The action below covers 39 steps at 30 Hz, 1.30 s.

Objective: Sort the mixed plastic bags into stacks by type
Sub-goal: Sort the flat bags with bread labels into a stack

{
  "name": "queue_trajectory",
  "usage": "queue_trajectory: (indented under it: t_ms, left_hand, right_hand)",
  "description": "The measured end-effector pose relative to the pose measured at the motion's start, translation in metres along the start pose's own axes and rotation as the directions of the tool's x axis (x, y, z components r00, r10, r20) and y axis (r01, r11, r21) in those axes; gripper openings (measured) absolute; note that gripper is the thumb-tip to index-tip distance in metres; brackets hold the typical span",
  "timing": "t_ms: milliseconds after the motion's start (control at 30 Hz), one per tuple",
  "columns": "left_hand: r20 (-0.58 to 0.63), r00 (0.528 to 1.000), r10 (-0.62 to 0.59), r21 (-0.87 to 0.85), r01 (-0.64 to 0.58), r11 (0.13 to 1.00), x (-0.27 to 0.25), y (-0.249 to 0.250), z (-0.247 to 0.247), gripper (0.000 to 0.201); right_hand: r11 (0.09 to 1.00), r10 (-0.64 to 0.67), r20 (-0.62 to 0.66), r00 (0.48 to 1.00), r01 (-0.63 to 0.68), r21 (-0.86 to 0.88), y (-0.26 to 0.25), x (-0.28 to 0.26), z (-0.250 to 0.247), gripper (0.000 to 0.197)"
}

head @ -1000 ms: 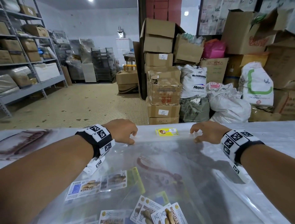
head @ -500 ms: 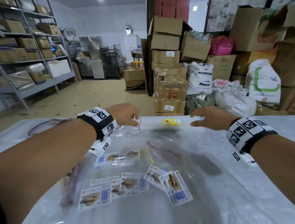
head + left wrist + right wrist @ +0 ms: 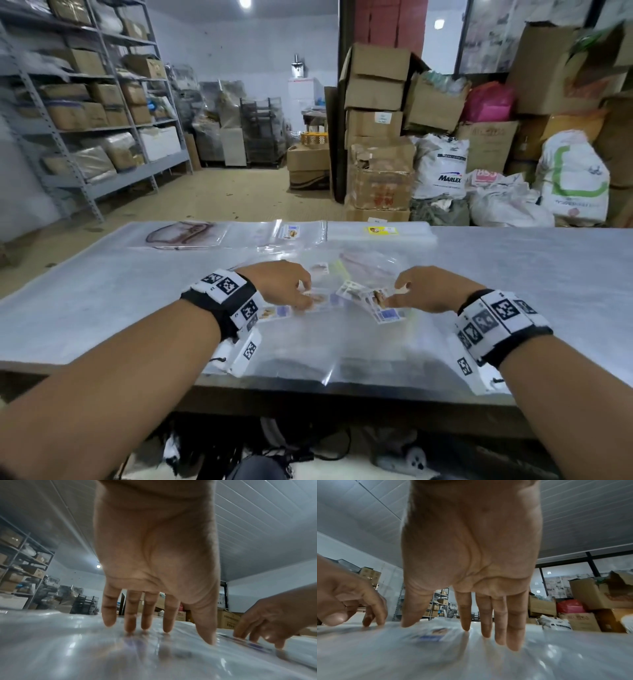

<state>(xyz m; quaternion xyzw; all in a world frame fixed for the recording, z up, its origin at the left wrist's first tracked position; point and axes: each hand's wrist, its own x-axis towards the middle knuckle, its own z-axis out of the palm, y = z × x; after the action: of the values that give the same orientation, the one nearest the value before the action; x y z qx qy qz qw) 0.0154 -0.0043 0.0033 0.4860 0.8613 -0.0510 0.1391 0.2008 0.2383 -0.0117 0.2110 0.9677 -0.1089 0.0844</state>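
I see my left hand [image 3: 286,286] and right hand [image 3: 424,289], fingers straight, pressing the bags [image 3: 346,329] on the worktop [image 3: 102,301].

The head view looks down and forward from above the table [image 3: 102,291] toward the cardboard boxes [image 3: 375,99]. Each wrist view sits close over the table, facing those boxes; all share the clear bag pile [image 3: 342,342].

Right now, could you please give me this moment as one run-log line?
stage: sorting | left hand: open, fingertips on mixed bags | right hand: open, fingertips on same pile | far edge: yellow-label stack on table
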Motion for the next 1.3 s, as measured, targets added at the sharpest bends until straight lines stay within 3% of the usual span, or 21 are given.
queue_trajectory:
  t_ms: [133, 233, 333, 400, 433, 533, 667, 733, 833, 933, 1033, 1167, 1300]
  left_hand:
    - [-0.047, 0.999, 0.002, -0.032, -0.004, 0.999, -0.021, 0.015, 0.039, 0.07]
    - [-0.097, 0.993, -0.063, -0.087, 0.054, 0.995, -0.031, 0.021, 0.063, 0.074]
    - [-0.211, 0.975, -0.067, -0.2, 0.025, 0.98, -0.039, 0.018, 0.088, 0.073]
    - [-0.317, 0.943, -0.101, -0.427, -0.047, 0.903, -0.045, 0.014, 0.103, 0.064]
    - [-0.381, 0.915, -0.136, -0.544, -0.103, 0.833, -0.047, 0.012, 0.109, 0.05]
    - [-0.466, 0.848, -0.251, -0.724, -0.203, 0.659, -0.054, 0.013, 0.112, 0.02]
    - [-0.477, 0.812, -0.337, -0.77, -0.201, 0.605, -0.052, 0.011, 0.115, 0.037]
    - [-0.475, 0.789, -0.39, -0.799, -0.201, 0.567, -0.05, 0.009, 0.118, 0.027]
    - [-0.464, 0.749, -0.473, -0.861, -0.255, 0.44, -0.053, 0.002, 0.118, 0.006]
    - [-0.431, 0.738, -0.519, -0.896, -0.284, 0.341, -0.056, -0.004, 0.117, 0.008]
    - [-0.416, 0.75, -0.515, -0.9, -0.258, 0.352, -0.056, -0.001, 0.116, 0.016]
    - [-0.408, 0.77, -0.49, -0.891, -0.219, 0.398, -0.052, 0.001, 0.117, 0.051]
    - [-0.389, 0.839, -0.379, -0.781, -0.082, 0.62, -0.046, -0.004, 0.102, 0.068]
  right_hand:
    - [0.998, 0.049, 0.04, 0.998, -0.05, 0.034, -0.012, -0.019, 0.034, 0.083]
    - [0.996, 0.049, -0.033, 0.998, -0.046, 0.071, -0.023, -0.028, 0.05, 0.072]
    - [0.993, 0.043, -0.079, 0.996, -0.034, 0.115, -0.04, -0.039, 0.058, 0.069]
    - [0.99, 0.036, -0.107, 0.994, -0.021, 0.138, -0.053, -0.045, 0.063, 0.066]
    - [0.988, 0.029, -0.123, 0.992, -0.01, 0.151, -0.059, -0.047, 0.065, 0.065]
    - [0.979, 0.03, -0.204, 0.978, 0.013, 0.206, -0.074, -0.05, 0.076, 0.061]
    - [0.956, -0.002, -0.301, 0.954, 0.09, 0.28, -0.091, -0.053, 0.089, 0.054]
    - [0.945, -0.038, -0.311, 0.95, 0.135, 0.298, -0.097, -0.052, 0.09, 0.05]
    - [0.945, -0.033, -0.33, 0.943, 0.137, 0.296, -0.097, -0.046, 0.081, 0.038]
    - [0.951, 0.003, -0.317, 0.949, 0.096, 0.295, -0.091, -0.041, 0.067, 0.037]
    - [0.963, -0.016, -0.169, 0.985, 0.061, 0.262, -0.08, -0.034, 0.058, 0.055]
    - [0.968, -0.039, -0.093, 0.995, 0.06, 0.244, -0.066, -0.022, 0.064, 0.061]
    - [0.968, -0.001, -0.175, 0.985, 0.045, 0.247, -0.056, -0.024, 0.071, 0.063]
